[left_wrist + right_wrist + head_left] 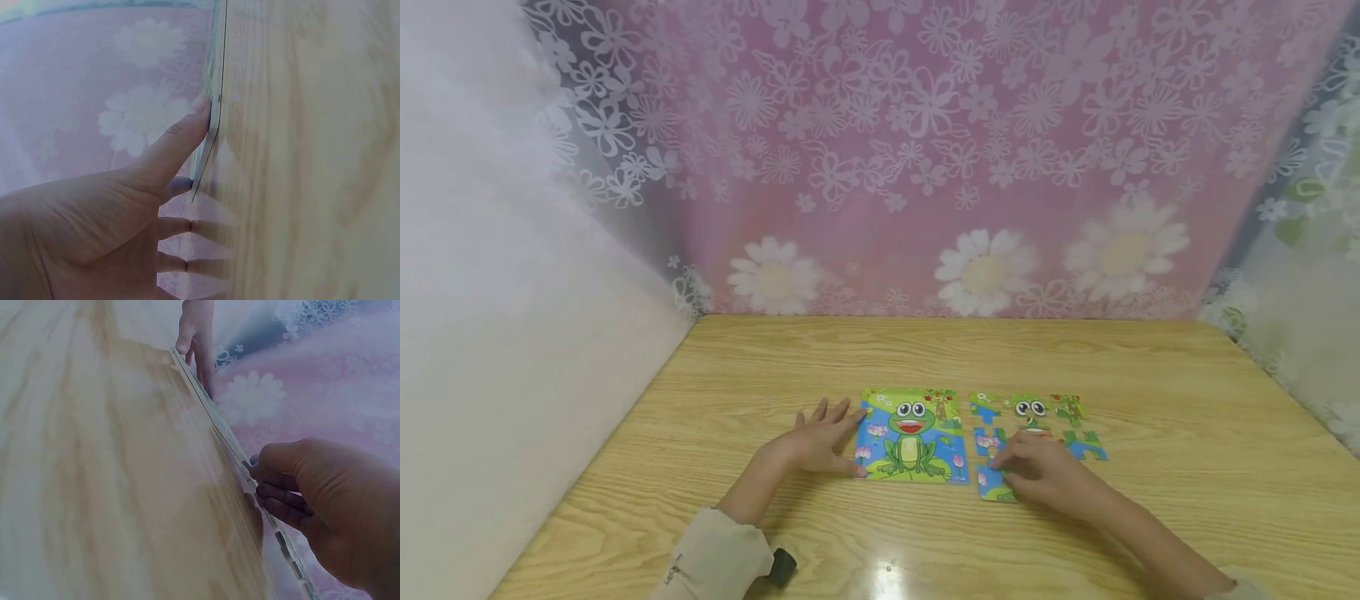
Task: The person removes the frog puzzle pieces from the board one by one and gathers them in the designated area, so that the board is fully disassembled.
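A square frog picture board (910,437) lies flat on the wooden table. My left hand (823,437) rests at its left edge, fingers spread, with thumb and index finger touching the board. In the left wrist view, the thumb (187,128) lies on the board's edge. To the right, several frog puzzle pieces (1067,408) lie in loose rows with gaps. My right hand (1048,471) is over the lower rows, its curled thumb and fingertips pinching at a puzzle piece (992,483) at the lower left. This hand covers the pieces beneath it.
Pale wood table (760,358) extends around the board and pieces. A pink flowered cloth (880,167) hangs behind it, with a white wall covering (512,292) on the left and a flowered one (1315,275) on the right.
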Demonstrator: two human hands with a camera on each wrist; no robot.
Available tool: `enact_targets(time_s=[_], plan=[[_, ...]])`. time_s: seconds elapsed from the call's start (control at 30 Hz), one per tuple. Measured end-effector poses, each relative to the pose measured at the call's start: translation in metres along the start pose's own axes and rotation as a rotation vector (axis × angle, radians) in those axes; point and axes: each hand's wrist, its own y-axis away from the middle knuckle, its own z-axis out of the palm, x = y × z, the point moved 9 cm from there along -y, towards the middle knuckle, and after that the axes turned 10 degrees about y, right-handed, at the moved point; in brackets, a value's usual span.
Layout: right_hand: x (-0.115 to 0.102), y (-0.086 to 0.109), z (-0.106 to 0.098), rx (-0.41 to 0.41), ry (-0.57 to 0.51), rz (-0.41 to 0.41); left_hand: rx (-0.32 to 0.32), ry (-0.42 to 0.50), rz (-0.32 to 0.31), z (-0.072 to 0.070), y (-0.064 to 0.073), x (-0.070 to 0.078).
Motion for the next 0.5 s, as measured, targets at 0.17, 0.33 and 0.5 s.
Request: enact_targets(time_s=[0.17,0.33,0.5], plan=[[0.0007,0.0013,0.0021,-0.020,-0.010,-0.001,0.003,0.009,0.005,-0.0003,0.0008,0.0010],[0.0026,0.0015,0.0036,-0.034,-0.007,0.018,0.002,0.003,0.003,-0.0003,0.0013,0.0009],[0.0040,0.0020,0.0038,-0.034,0.008,0.022,0.003,0.000,0.009,-0.0007,0.0013,0.0021]])
